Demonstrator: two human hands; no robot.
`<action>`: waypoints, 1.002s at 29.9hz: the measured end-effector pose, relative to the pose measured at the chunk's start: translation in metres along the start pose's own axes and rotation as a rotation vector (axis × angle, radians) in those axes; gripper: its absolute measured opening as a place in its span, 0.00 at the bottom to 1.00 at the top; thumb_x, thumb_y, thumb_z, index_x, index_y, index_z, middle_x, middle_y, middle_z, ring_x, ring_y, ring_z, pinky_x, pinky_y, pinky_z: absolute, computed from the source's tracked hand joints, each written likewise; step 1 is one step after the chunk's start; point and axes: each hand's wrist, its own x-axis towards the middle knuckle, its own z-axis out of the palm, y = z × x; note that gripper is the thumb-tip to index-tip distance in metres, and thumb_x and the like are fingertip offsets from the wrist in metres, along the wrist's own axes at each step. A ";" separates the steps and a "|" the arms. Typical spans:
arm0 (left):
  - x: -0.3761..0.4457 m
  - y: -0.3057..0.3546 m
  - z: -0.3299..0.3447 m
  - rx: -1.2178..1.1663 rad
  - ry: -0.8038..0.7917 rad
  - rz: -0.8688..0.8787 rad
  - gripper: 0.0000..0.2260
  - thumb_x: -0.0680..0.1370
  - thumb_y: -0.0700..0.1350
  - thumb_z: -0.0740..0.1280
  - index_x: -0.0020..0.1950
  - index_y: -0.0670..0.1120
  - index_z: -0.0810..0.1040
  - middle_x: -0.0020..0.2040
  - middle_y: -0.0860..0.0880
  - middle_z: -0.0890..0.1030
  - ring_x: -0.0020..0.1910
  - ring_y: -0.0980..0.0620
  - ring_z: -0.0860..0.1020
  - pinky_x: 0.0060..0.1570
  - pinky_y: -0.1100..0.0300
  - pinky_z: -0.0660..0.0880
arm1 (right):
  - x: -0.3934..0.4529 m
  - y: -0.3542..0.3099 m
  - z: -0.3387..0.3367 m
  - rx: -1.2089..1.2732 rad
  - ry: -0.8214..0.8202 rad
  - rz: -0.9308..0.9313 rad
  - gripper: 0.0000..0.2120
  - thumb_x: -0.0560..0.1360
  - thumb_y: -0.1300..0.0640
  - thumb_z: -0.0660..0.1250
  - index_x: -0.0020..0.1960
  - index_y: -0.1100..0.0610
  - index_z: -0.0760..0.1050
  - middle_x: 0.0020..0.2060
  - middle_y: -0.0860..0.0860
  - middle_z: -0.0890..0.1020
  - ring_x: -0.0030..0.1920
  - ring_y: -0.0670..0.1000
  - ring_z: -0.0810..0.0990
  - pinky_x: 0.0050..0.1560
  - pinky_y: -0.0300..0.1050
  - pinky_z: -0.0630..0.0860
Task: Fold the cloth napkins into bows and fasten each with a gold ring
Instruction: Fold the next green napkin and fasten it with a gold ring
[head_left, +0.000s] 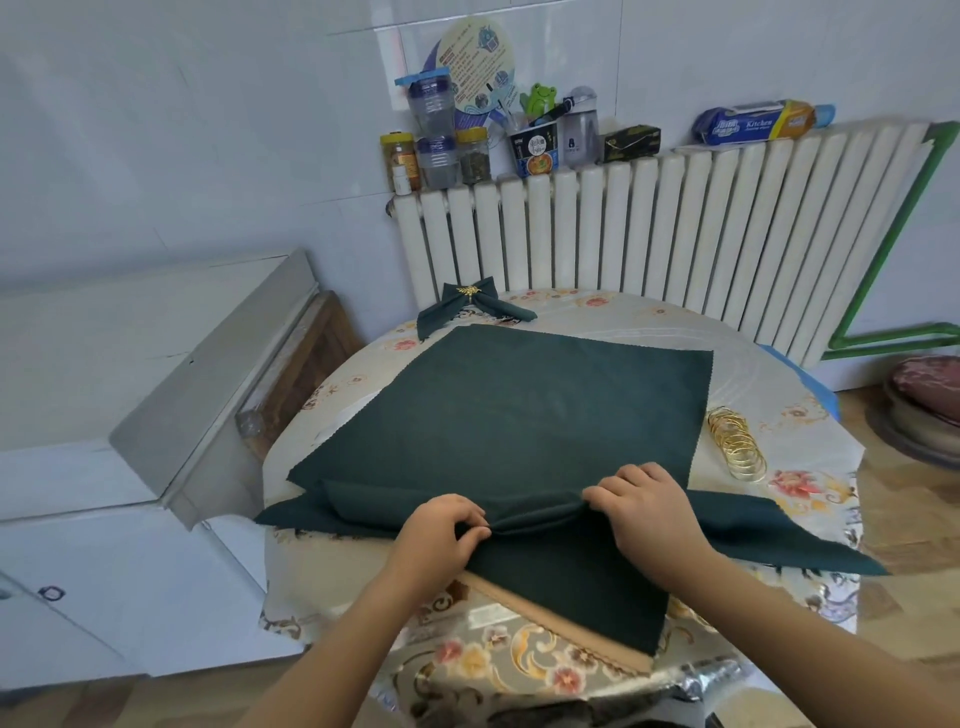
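left hand and right hand pinch folded dark green cloth napkin | advice: gather pleats evenly at middle | thin gold rings wait near

Both forearms cut off by bottom edge; right hand fingertips buried in napkin fold; table near rim out of frame; jar labels upper centre too small to read; cushion clipped at right edge.
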 end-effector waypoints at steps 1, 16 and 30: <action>-0.005 0.004 0.001 0.013 -0.011 0.020 0.03 0.75 0.45 0.70 0.43 0.48 0.83 0.48 0.58 0.80 0.50 0.60 0.76 0.54 0.68 0.69 | -0.009 -0.001 -0.002 0.014 -0.006 0.012 0.17 0.54 0.63 0.80 0.39 0.51 0.82 0.32 0.45 0.82 0.33 0.50 0.79 0.38 0.43 0.71; -0.029 0.028 0.026 -0.121 -0.064 -0.107 0.09 0.77 0.49 0.67 0.37 0.55 0.72 0.57 0.60 0.73 0.61 0.58 0.70 0.65 0.55 0.66 | -0.019 -0.042 -0.007 0.481 -0.224 0.260 0.09 0.76 0.52 0.61 0.48 0.53 0.79 0.45 0.46 0.78 0.48 0.48 0.74 0.51 0.41 0.72; 0.014 0.022 -0.025 0.407 -0.410 -0.310 0.24 0.70 0.61 0.70 0.63 0.56 0.69 0.61 0.52 0.72 0.63 0.50 0.68 0.62 0.53 0.60 | 0.025 -0.063 0.005 0.714 -0.510 0.452 0.14 0.71 0.45 0.71 0.57 0.40 0.77 0.43 0.45 0.70 0.50 0.46 0.71 0.52 0.41 0.71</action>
